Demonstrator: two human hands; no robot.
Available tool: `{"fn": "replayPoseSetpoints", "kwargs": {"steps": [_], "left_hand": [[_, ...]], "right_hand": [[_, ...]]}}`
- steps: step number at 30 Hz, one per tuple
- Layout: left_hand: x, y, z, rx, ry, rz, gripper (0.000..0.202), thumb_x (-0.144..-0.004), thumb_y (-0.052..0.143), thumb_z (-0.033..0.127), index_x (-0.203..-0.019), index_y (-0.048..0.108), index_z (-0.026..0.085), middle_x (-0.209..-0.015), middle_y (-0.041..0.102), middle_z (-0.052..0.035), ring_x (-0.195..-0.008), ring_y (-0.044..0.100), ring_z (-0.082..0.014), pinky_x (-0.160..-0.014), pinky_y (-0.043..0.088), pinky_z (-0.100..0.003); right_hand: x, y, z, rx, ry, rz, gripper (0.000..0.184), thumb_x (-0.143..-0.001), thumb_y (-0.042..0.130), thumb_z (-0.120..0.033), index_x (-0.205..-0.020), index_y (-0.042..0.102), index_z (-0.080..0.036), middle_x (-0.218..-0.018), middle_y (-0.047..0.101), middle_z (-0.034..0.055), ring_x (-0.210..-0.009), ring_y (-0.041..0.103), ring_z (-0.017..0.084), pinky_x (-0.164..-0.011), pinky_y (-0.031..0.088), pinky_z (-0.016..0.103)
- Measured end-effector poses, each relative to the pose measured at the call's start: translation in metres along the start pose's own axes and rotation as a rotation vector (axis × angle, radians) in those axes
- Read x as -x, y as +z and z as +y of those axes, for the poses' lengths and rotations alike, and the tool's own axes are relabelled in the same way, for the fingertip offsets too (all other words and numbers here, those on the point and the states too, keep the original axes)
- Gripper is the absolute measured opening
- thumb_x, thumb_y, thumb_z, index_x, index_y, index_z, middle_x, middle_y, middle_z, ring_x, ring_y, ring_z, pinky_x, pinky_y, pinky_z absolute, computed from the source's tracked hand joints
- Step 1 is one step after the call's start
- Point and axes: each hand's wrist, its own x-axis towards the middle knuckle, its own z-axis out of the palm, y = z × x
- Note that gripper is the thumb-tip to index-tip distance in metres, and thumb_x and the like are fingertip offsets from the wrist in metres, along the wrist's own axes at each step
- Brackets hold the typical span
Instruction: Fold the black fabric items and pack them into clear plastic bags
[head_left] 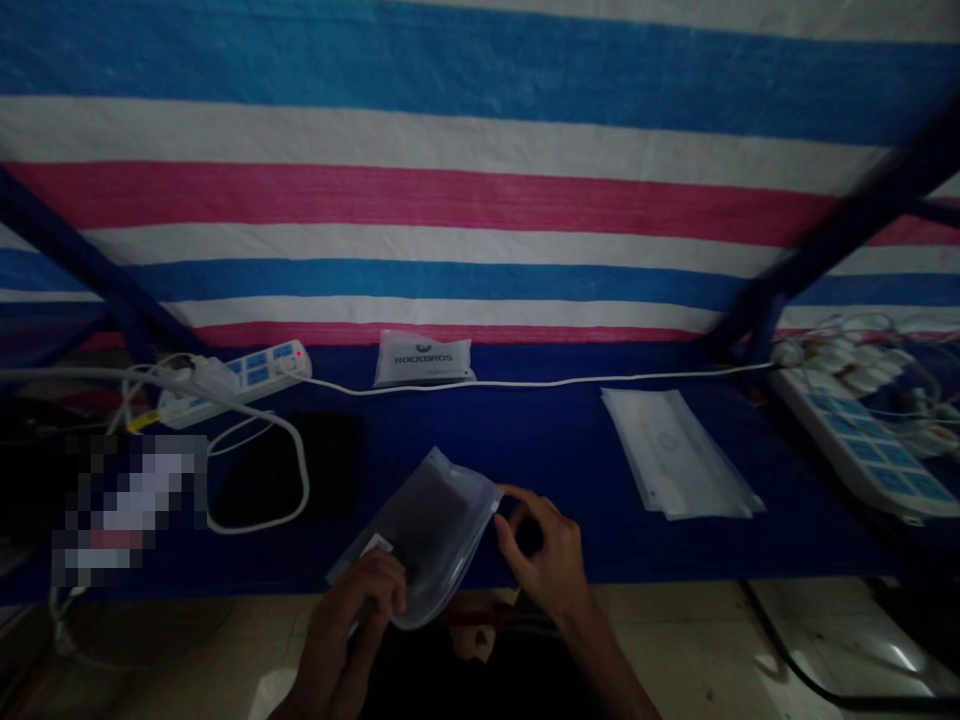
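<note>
A translucent zip bag [442,520] with something dark inside is held tilted above the near edge of the blue surface. My left hand [364,590] grips its lower left part, fingers curled over it beside a small white label [377,544]. At the bag's right corner, my right hand [546,550] pinches the white slider end with thumb and forefinger. Further right lies a stack of flat translucent bags [675,455]. A filled bag printed "ROCKBROS" [424,358] rests at the back of the surface.
A power strip [255,370] with a red light sits at the back left, and another strip [870,440] crowded with plugs at the right. A white cable [540,383] runs between them. Dark fabric [330,460] and a looped cable [304,470] lie at left. Striped sheeting [480,200] hangs behind.
</note>
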Motion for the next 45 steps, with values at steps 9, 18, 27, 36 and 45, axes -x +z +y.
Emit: {"fn": "replayPoseSetpoints", "kwargs": {"steps": [9, 18, 27, 36, 45], "left_hand": [[-0.001, -0.002, -0.001, 0.016, -0.023, 0.010, 0.023, -0.109, 0.048, 0.033, -0.089, 0.054, 0.023, -0.080, 0.061, -0.0032, -0.084, 0.063, -0.0197, -0.076, 0.048, -0.029], [-0.001, -0.005, -0.003, -0.030, -0.026, 0.018, 0.023, -0.110, 0.046, 0.032, -0.092, 0.056, 0.022, -0.083, 0.063, -0.0032, -0.086, 0.064, -0.0191, -0.080, 0.049, -0.029], [0.009, -0.008, -0.015, -0.052, -0.087, 0.050, 0.022, -0.109, 0.045, 0.030, -0.093, 0.058, 0.022, -0.084, 0.065, -0.0047, -0.094, 0.066, -0.0216, -0.088, 0.051, -0.032], [0.009, -0.009, -0.015, -0.057, -0.105, 0.064, 0.024, -0.109, 0.046, 0.032, -0.092, 0.061, 0.022, -0.084, 0.066, -0.0052, -0.094, 0.066, -0.0222, -0.085, 0.051, -0.031], [0.011, -0.011, -0.013, -0.060, -0.111, 0.046, 0.024, -0.110, 0.044, 0.032, -0.094, 0.060, 0.022, -0.085, 0.065, -0.0046, -0.094, 0.065, -0.0210, -0.083, 0.051, -0.029]], "right_hand": [[0.001, 0.003, -0.001, 0.016, 0.016, 0.028, 0.020, -0.094, 0.067, -0.033, -0.110, 0.075, -0.024, -0.061, 0.068, -0.0043, -0.063, 0.068, 0.018, -0.067, 0.053, 0.029], [0.001, 0.004, 0.001, 0.027, 0.050, 0.033, 0.018, -0.094, 0.066, -0.032, -0.106, 0.076, -0.023, -0.061, 0.068, -0.0045, -0.063, 0.069, 0.017, -0.068, 0.053, 0.029], [-0.001, 0.004, 0.001, 0.015, 0.072, 0.025, 0.017, -0.095, 0.064, -0.031, -0.106, 0.074, -0.024, -0.063, 0.069, -0.0046, -0.063, 0.070, 0.017, -0.069, 0.053, 0.029], [0.000, 0.003, -0.002, 0.003, 0.075, 0.017, 0.019, -0.098, 0.063, -0.035, -0.112, 0.072, -0.026, -0.063, 0.068, -0.0055, -0.061, 0.070, 0.017, -0.068, 0.054, 0.029], [-0.001, 0.004, 0.001, 0.007, 0.062, 0.023, 0.018, -0.098, 0.062, -0.032, -0.111, 0.073, -0.025, -0.065, 0.069, -0.0050, -0.063, 0.070, 0.016, -0.068, 0.053, 0.028]]}}
